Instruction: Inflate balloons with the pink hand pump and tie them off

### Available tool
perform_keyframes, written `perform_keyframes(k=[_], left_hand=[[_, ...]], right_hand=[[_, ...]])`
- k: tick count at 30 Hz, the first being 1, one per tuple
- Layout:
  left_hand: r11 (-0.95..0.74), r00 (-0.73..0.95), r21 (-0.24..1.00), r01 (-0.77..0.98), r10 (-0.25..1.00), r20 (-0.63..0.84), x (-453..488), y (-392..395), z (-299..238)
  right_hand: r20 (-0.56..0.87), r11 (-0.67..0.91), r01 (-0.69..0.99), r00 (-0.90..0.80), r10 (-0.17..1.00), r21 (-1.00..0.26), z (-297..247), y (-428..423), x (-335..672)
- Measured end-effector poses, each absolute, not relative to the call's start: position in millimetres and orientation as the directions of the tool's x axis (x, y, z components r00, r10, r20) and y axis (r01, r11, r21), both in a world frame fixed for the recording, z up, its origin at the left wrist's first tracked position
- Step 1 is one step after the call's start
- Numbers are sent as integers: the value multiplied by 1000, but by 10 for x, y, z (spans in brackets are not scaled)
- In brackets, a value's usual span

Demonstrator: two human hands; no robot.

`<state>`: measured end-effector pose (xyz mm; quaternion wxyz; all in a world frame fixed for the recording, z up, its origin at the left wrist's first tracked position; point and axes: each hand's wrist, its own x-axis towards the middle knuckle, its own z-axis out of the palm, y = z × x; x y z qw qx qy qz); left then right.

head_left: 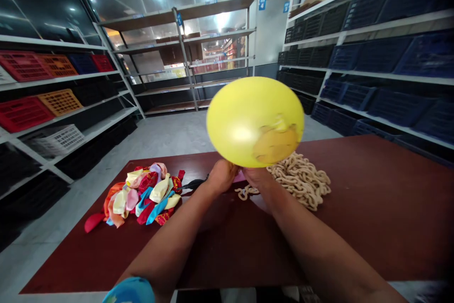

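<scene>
A large inflated yellow balloon (244, 114) with a printed animal face floats above the table in front of me. Just under it, my left hand (222, 175) and my right hand (257, 177) come together at its lower end, fingers closed. The balloon's neck and most of my right fingers are hidden behind the balloon and my hands. Something flat and pink (240, 177) shows between my hands on the table. Left of my left hand lies a black object (195, 184), partly covered by the hand, its kind unclear.
Uninflated balloons (145, 194) in many colours lie heaped on the left of the dark red table (372, 208). A pile of beige rope-like links (305, 182) sits right of my hands. Shelves with crates (58, 140) stand left and right, and a metal rack (184, 52) behind.
</scene>
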<state>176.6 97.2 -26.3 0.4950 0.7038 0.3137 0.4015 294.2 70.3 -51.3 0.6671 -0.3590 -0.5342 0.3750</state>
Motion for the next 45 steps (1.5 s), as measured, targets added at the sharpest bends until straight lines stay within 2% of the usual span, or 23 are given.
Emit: perform_keyframes(k=[2,4,7,10,14,18,21,26,28,30,33,35,40,45], left_hand=[[-525,635,835,162,704,319,1759,994,-253],[-655,678,739,157,616,401,1743,1018,-235],[-730,725,674,114,525,446,1710,1020,-199],[-704,732,710,36,502,460,1699,973,-184],[-473,659,875,-106,625,418,1759,901,-214],[-56,699,966,-254,679,224,1833,877,-218],[221,738,920,-323,668,99,1829,866,-162],[410,748,770,-490,650,130,1758,866,-13],[463,731,681,-567,665,156,1732,896,31],[478,696,613,-629,698,170,1708,932,68],[444,631,579,-684,759,163,1669,964,140],[410,595,591,-695,789,152,1638,965,207],[349,531,599,-721,834,153,1552,971,368],[319,497,588,-743,852,165,1496,1001,427]], right_hand=[[375,391,-180,116,920,-903,-492,680,2945],[318,332,-284,94,943,-900,-468,648,2959],[294,288,-498,67,953,-818,-417,605,2988],[294,240,-629,19,956,-740,-364,581,3006],[262,169,-661,-43,964,-731,-354,582,3005],[259,195,-637,-7,966,-746,-402,597,3007],[242,172,-607,-34,970,-776,-399,577,3004],[296,204,-565,-75,952,-800,-285,501,2963],[315,237,-504,-76,946,-831,-225,475,2964],[269,219,-385,-81,960,-897,-145,445,3014],[126,125,-57,-11,992,-991,51,363,3204],[108,90,188,91,990,-978,214,277,3386],[24,-47,577,115,993,-815,343,10,3822],[-6,-131,863,146,989,-488,-80,-157,4043]])
